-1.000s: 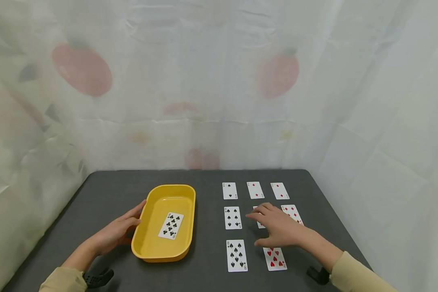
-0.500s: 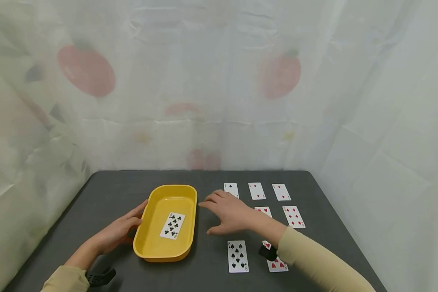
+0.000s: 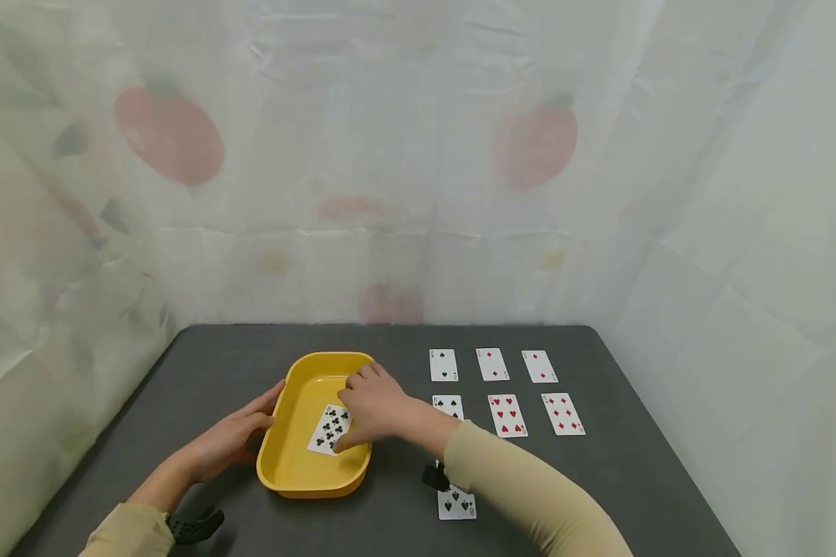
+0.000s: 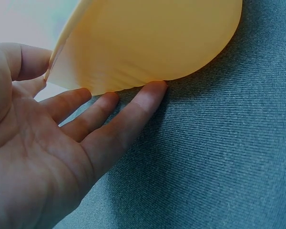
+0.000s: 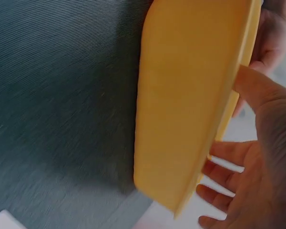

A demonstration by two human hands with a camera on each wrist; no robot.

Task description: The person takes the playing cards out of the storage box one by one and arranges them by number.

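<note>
The right hand (image 3: 371,406), fingers spread apart, is hovering over the clubs playing card (image 3: 330,429) lying in the yellow plastic tray (image 3: 287,472); the left hand (image 3: 226,442), fingers straight, is bracing the tray's side.

Soft, even, bright light; faint shadows under the yellow tray (image 3: 299,480); the right wrist view shows motion blur.

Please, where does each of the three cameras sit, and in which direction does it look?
Head: above, facing forward and down at the table; both hands and sleeves show.
Left wrist: low beside the yellow tray; left hand touches its wall.
Right wrist: outside the tray's side; right hand reaches over its rim.
All share the tray.
</note>
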